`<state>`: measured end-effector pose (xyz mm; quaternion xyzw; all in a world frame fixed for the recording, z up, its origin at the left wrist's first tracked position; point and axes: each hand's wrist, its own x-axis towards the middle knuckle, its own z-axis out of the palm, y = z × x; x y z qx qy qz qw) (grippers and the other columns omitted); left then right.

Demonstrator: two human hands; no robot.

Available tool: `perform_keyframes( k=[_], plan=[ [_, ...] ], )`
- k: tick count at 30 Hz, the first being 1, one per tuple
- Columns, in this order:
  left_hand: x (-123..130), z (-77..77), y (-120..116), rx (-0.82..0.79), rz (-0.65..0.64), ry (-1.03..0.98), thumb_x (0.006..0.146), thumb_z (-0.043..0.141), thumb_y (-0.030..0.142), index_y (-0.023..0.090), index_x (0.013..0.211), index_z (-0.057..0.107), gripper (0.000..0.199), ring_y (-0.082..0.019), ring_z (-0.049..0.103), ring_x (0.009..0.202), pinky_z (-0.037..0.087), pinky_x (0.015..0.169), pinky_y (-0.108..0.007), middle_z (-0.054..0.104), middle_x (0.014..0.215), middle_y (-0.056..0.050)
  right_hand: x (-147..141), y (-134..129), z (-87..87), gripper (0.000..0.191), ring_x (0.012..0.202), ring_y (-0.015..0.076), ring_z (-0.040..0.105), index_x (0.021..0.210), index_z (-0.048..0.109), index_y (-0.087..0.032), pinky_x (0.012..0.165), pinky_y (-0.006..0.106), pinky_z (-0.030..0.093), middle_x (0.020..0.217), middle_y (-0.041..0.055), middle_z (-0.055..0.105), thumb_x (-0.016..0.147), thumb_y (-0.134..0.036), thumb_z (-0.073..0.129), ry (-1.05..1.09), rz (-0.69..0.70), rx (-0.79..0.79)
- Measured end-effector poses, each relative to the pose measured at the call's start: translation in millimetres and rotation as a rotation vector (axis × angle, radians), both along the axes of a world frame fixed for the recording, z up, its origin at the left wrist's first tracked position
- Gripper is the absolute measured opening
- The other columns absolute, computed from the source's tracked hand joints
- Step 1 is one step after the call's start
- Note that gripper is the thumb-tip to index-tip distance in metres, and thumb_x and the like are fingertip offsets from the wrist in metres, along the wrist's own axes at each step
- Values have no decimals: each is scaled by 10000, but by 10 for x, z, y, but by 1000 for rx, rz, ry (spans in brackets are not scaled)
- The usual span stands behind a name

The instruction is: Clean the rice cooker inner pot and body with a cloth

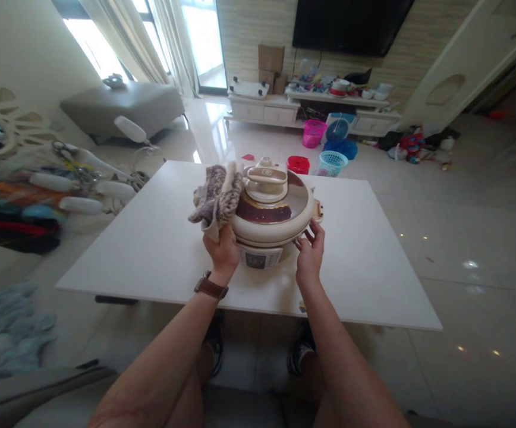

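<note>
A cream electric cooker (pixel 270 233) stands on the white table (pixel 151 249), its domed lid glossy with dark brown and grey patches and a big handle on top. The control panel (pixel 256 260) faces me. My left hand (pixel 222 251) is closed around a bunched grey-brown patterned cloth (pixel 216 199), which lies against the left side of the lid. On the opposite side, my right hand (pixel 310 252) grips the cooker's rim with bent fingers, just below the side handle (pixel 318 210). Some of the left fingers are hidden by the cloth.
Beyond the table's far edge stand a red bin (pixel 298 164), a light blue basket (pixel 332 161) and a pink basket (pixel 314 134). A white cabinet (pixel 258 113) holds assorted items. At left are a grey bench (pixel 124 107) and a fixture with white lamp-like pieces (pixel 115 190).
</note>
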<state>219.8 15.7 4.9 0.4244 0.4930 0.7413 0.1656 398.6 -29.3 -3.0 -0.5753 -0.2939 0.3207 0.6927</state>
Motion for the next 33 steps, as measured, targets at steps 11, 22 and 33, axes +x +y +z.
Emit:
perform_keyframes(
  k=[11, 22, 33],
  plan=[
    [34, -180, 172, -215, 98, -644, 982, 619, 331, 112, 1309, 682, 398, -221, 644, 1345, 482, 1178, -347, 672, 1444, -165, -67, 28, 19, 542, 1244, 243, 604, 1294, 604, -306, 967, 429, 555, 1450, 56, 600, 753, -307, 584, -46, -80, 11],
    [70, -341, 55, -552, 176, -864, 996, 586, 292, 124, 1213, 689, 292, -199, 719, 1164, 566, 1062, -343, 737, 1263, -129, -105, 21, 25, 574, 1268, 243, 587, 1312, 587, -308, 936, 405, 574, 1468, 73, 574, 738, -317, 585, -17, -66, 23],
    [198, -137, -124, -267, 119, -593, 968, 620, 365, 109, 1268, 686, 401, -216, 643, 1317, 461, 1177, -340, 693, 1401, -170, -83, 15, 35, 532, 1222, 237, 615, 1276, 598, -298, 944, 406, 564, 1432, 64, 604, 744, -315, 590, -58, -90, -1]
  ],
)
